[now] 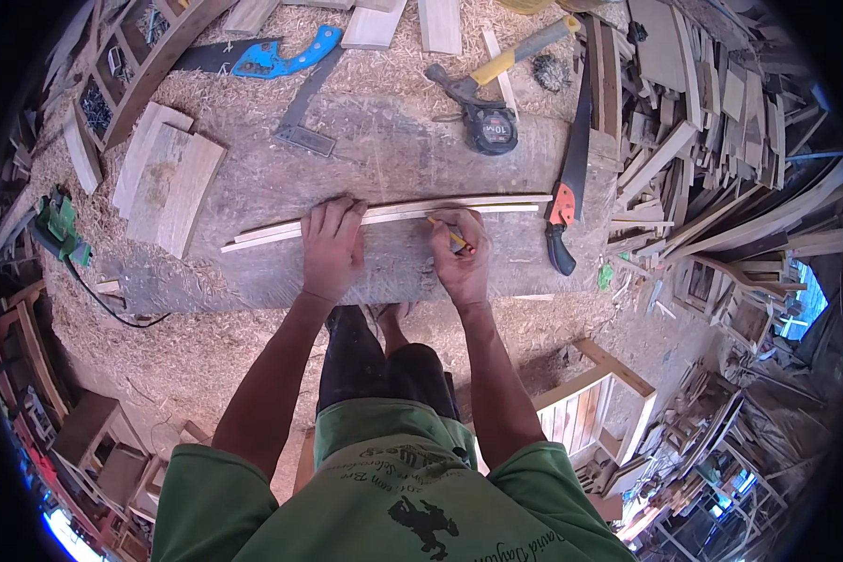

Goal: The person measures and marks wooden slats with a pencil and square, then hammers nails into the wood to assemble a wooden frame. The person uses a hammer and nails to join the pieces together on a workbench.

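Two thin, pale wooden strips (264, 235) lie side by side across the workbench (262, 281). My left hand (332, 245) is closed over them left of their middle, fingertips bent across the far edge. A pencil (458, 244) is pinched in my right hand (461, 260). Its point rests at or very near the strips' near edge; exact contact is too small to tell. Just past the strips' right end lies a handsaw with an orange and black handle (561, 217). Beyond them sit a black tape measure (491, 128) and a hammer with a yellow handle (525, 51).
Short boards (173, 183) lie at the bench's left, near a green power tool (61, 228) with a cord. Farther back are a try square (306, 134), a blue-handled saw (286, 56) and a compartmented wooden tray (150, 66). Scrap wood (684, 150) is piled at right.
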{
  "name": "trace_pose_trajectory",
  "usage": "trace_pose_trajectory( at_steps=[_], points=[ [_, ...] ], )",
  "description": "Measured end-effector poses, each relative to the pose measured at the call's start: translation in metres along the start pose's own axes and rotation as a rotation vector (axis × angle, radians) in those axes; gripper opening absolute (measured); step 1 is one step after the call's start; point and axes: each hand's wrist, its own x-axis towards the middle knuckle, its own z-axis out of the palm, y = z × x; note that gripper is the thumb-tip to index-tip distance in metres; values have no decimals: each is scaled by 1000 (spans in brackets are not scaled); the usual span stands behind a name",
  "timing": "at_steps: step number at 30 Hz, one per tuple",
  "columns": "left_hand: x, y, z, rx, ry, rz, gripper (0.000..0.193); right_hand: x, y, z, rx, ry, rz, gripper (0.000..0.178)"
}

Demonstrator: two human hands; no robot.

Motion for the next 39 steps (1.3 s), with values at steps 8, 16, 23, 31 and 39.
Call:
trace_pose_trajectory(
  at_steps=[8,16,23,31,39],
  points=[
    [2,0,-6,-6,-46,10,48,-1,-5,-19,-23,134,101,14],
    [2,1,-3,56,-65,11,47,8,2,-22,-166,-41,-156,21],
    [1,-1,-2,59,-51,12,47,14,1,-14,-171,-84,-177,22],
    [1,3,0,65,-33,-1,47,12,5,-18,-161,-121,-147,16],
    [1,3,0,64,-20,-1,48,10,11,-12,-157,-73,-185,16]
  ],
)
